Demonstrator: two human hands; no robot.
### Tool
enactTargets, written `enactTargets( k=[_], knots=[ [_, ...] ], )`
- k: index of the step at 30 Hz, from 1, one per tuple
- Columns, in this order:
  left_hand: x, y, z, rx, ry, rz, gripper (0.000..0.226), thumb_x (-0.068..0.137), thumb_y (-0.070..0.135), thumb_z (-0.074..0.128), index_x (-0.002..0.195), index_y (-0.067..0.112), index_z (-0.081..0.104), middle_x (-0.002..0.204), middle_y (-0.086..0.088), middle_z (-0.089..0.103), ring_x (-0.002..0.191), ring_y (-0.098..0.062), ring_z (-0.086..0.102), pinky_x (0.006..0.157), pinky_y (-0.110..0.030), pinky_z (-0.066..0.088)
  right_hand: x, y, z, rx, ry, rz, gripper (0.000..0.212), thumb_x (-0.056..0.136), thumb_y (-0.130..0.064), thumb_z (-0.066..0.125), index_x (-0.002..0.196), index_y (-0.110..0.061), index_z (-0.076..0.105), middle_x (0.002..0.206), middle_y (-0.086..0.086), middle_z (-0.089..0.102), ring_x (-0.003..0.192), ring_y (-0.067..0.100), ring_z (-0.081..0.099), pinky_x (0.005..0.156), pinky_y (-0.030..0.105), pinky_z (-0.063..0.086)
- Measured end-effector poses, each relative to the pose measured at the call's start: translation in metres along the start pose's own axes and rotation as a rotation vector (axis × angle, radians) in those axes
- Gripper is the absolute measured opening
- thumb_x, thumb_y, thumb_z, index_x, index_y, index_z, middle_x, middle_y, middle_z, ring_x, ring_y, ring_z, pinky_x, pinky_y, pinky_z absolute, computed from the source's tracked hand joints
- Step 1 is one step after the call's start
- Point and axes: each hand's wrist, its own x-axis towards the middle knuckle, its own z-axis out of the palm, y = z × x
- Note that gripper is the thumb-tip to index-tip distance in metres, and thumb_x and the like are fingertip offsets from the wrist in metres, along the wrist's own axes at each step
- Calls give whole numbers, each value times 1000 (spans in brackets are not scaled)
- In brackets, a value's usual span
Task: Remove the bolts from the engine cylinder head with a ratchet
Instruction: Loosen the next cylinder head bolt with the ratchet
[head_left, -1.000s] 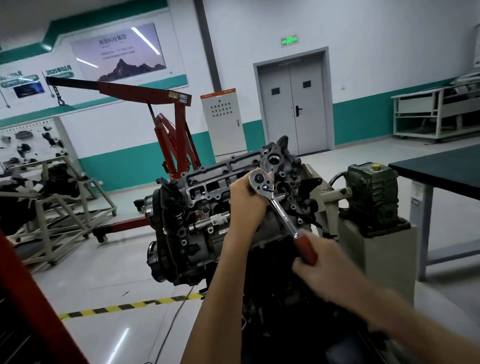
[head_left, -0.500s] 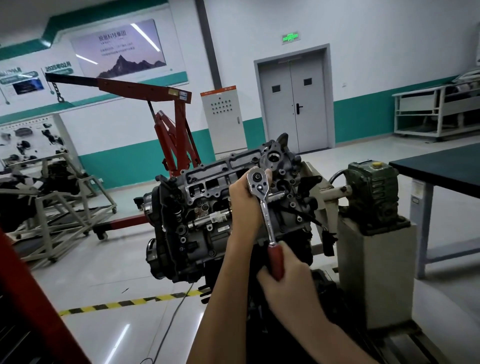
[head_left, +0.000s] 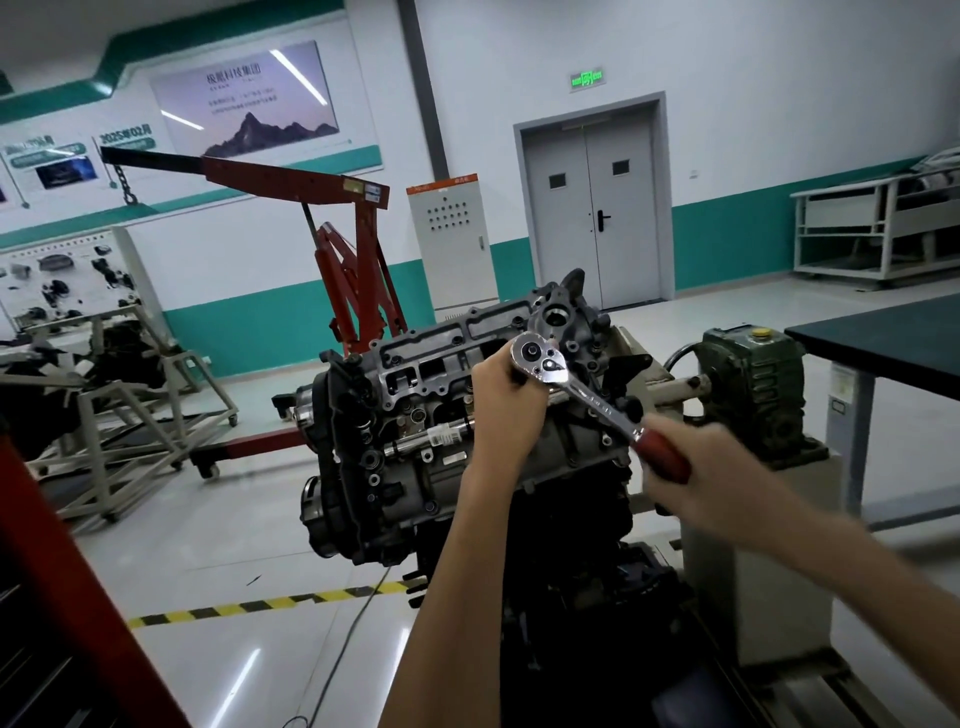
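Observation:
A dark grey engine with its cylinder head (head_left: 431, 364) uppermost is mounted on a stand at the centre. A chrome ratchet (head_left: 582, 389) with a red handle sits with its round head on the cylinder head's right part. My left hand (head_left: 504, 400) is wrapped around the ratchet's head from the left, covering the socket and the bolt under it. My right hand (head_left: 691, 473), blurred, grips the red handle, which points down and to the right.
A green gearbox (head_left: 753, 384) on a grey pedestal stands right of the engine, beside a dark-topped table (head_left: 893, 338). A red engine hoist (head_left: 353, 270) stands behind. Another engine stand (head_left: 104, 405) is at the left. Yellow-black tape and a cable cross the floor.
My right hand swung the ratchet handle from pointing down-right to straight down, then back out to the right. My left hand stayed on the ratchet's head.

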Motion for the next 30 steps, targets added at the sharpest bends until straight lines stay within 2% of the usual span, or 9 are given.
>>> enactTargets(
  k=[3,7,11,14,18,20,24,27,30],
  knots=[
    [-1,2,4,2,43,26,50,89,6,62,51,33,45,47,17,44,53,-2,32,53,-26,31,-23,-31,61,299,244,108,26,75,-3,67,78,-21,49,51,-4,44,39,2,44,40,8,34],
    [-2,3,2,-16,40,34,49,91,7,63,55,32,40,49,16,37,57,-7,29,54,-27,29,-19,-63,108,567,259,205,23,77,-4,61,85,-20,47,58,-2,44,40,2,45,42,9,33],
    [4,6,-3,12,-43,28,53,89,5,64,51,29,36,46,15,38,53,-4,30,53,-24,30,-18,-30,54,295,84,87,19,72,1,63,76,-15,52,51,-3,45,40,3,42,41,12,34],
    [9,7,-3,47,-85,1,52,86,-3,60,50,22,33,44,14,33,50,-6,25,54,-30,27,1,-5,-16,-43,-98,-18,30,75,-1,64,75,-28,50,61,1,55,44,7,48,47,21,46],
    [3,3,-8,13,-36,-10,49,87,-3,59,52,24,37,45,14,35,51,-6,25,55,-30,27,23,2,-39,-218,-99,-84,29,78,-6,65,75,-30,49,63,-3,54,49,10,54,53,21,49],
    [-2,4,-6,-13,0,-5,48,90,2,59,53,25,38,46,15,37,52,-6,28,54,-28,28,6,-1,-10,-69,-35,-28,25,76,-6,66,77,-25,50,61,1,54,47,12,51,52,29,50],
    [-6,8,0,-39,35,17,49,93,12,61,55,29,36,48,17,36,52,-1,28,51,-17,27,-25,-42,75,363,247,124,27,72,-2,65,71,-23,48,50,-5,45,38,4,41,40,9,32],
    [-5,5,-1,-46,25,35,51,92,11,62,56,30,32,48,17,32,49,-1,26,49,-11,25,-20,-68,112,582,240,187,21,76,-2,59,80,-20,50,56,0,48,40,5,45,42,11,35],
    [-1,6,-4,-2,0,45,52,92,10,62,55,28,30,47,16,32,49,-1,27,49,-14,25,-19,-50,79,426,144,112,23,74,0,60,75,-21,49,48,-7,42,37,4,42,40,10,32]
  ],
)
